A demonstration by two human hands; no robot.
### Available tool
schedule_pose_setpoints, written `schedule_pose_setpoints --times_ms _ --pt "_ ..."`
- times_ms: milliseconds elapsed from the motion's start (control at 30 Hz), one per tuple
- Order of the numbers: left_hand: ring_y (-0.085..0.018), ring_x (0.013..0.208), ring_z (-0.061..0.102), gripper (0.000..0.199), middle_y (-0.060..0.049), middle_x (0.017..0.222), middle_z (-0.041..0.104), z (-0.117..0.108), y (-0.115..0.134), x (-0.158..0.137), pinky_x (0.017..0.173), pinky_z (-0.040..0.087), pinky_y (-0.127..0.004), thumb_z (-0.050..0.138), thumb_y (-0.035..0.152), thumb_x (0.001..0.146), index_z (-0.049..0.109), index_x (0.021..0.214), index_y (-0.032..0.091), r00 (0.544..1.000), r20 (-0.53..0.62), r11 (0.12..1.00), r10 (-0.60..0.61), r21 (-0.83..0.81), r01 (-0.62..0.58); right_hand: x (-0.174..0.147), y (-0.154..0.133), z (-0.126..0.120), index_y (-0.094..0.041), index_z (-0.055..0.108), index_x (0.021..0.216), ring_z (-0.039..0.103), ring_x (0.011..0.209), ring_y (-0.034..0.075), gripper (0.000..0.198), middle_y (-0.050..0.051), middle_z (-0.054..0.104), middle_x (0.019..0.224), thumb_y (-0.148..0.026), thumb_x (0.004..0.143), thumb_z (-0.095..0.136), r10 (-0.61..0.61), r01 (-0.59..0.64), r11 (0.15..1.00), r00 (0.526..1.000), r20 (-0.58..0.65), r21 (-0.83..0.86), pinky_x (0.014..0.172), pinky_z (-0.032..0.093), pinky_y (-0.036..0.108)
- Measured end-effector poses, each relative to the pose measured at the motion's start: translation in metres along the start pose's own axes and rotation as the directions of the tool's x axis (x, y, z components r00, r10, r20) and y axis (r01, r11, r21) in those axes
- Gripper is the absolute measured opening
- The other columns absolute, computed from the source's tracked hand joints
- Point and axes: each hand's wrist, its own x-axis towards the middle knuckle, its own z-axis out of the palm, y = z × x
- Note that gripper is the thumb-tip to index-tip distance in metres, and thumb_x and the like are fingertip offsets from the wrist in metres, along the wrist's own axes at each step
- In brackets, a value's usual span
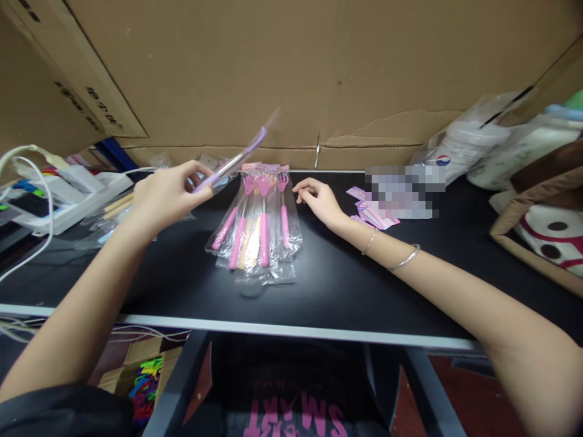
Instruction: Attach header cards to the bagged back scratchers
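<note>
In my left hand [175, 191] is a purple back scratcher [232, 162] with a metal shaft, pinched by its handle and raised at a slant over the table. It seems to be in a clear sleeve, and its head is blurred. Several pink back scratchers [264, 233] in clear plastic bags lie in an overlapping pile on the black table [346, 285]. Yellowish ones show among them. Just right of the pile's top, my right hand [319, 200] is open, its fingers loosely bent, with nothing visible in them.
Pink-purple cards [371, 212] lie right of my right hand. A plastic cup [469, 149] and a brown bag [546, 200] stand farther right. On the left are a white power strip [73, 194] and cables. A cardboard wall [291, 79] closes the back.
</note>
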Motion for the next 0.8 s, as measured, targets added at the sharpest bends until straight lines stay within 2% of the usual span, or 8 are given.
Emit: schedule_pose_setpoints --times_ms 100,233,367,533,667,800 --pt "-0.023 0.091 0.067 0.040 -0.002 0.097 0.073 0.006 0.021 -0.004 0.064 0.036 -0.027 0.045 0.047 0.086 0.061 0.117 0.028 0.990 -0.083 0.993 0.113 -0.020 -0.115 0.002 0.004 -0.001 -0.019 0.060 0.082 0.061 0.067 0.014 0.015 -0.004 0.059 0.062 -0.012 0.079 0.047 0.003 0.000 1.000 0.996 -0.093 0.026 0.072 0.044 0.028" --pt "-0.023 0.088 0.068 0.035 -0.003 0.095 0.074 0.019 0.049 -0.003 0.068 0.042 -0.028 0.047 0.042 0.086 0.063 0.114 0.026 0.953 -0.104 0.959 0.284 0.036 -0.282 0.003 0.007 -0.001 -0.021 0.060 0.083 0.060 0.067 0.014 0.016 -0.003 0.060 0.063 -0.017 0.086 0.044 -0.005 0.012 0.999 0.982 -0.191 0.033 0.074 0.045 0.029" --pt "-0.025 0.092 0.070 0.036 -0.006 0.100 0.074 0.031 0.078 0.005 0.072 0.045 -0.029 0.045 0.039 0.089 0.061 0.116 0.022 0.904 -0.121 0.910 0.410 0.123 -0.396 0.005 0.009 -0.001 -0.022 0.058 0.083 0.063 0.069 0.015 0.028 -0.002 0.061 0.062 -0.036 0.097 0.038 0.048 -0.033 0.997 0.965 -0.259 0.065 0.074 0.047 0.029" --pt "-0.026 0.092 0.070 0.042 -0.009 0.100 0.074 0.038 0.112 0.015 0.074 0.046 -0.030 0.043 0.037 0.092 0.052 0.128 0.019 0.869 -0.090 0.870 0.487 0.135 -0.474 0.012 0.017 -0.007 -0.023 0.054 0.085 0.068 0.074 0.017 0.042 0.002 0.065 0.069 -0.057 0.097 0.034 0.115 -0.067 0.985 0.940 -0.322 0.158 0.075 0.051 0.031" --pt "-0.026 0.089 0.071 0.050 -0.010 0.097 0.074 0.043 0.135 0.015 0.073 0.047 -0.030 0.046 0.035 0.090 0.043 0.136 0.016 0.840 -0.048 0.838 0.541 0.121 -0.532 0.018 0.021 -0.020 -0.023 0.050 0.084 0.066 0.072 0.017 0.035 0.003 0.066 0.075 -0.053 0.098 0.036 0.174 -0.124 0.980 0.912 -0.371 0.154 0.072 0.052 0.032" --pt "-0.026 0.089 0.072 0.048 -0.011 0.090 0.073 0.051 0.153 0.010 0.071 0.046 -0.028 0.047 0.035 0.089 0.044 0.132 0.014 0.801 -0.015 0.794 0.599 0.140 -0.591 0.024 0.021 -0.038 -0.023 0.046 0.084 0.061 0.062 0.014 0.026 0.000 0.062 0.072 -0.047 0.095 0.045 0.253 -0.217 0.967 0.872 -0.419 0.132 0.063 0.048 0.029"
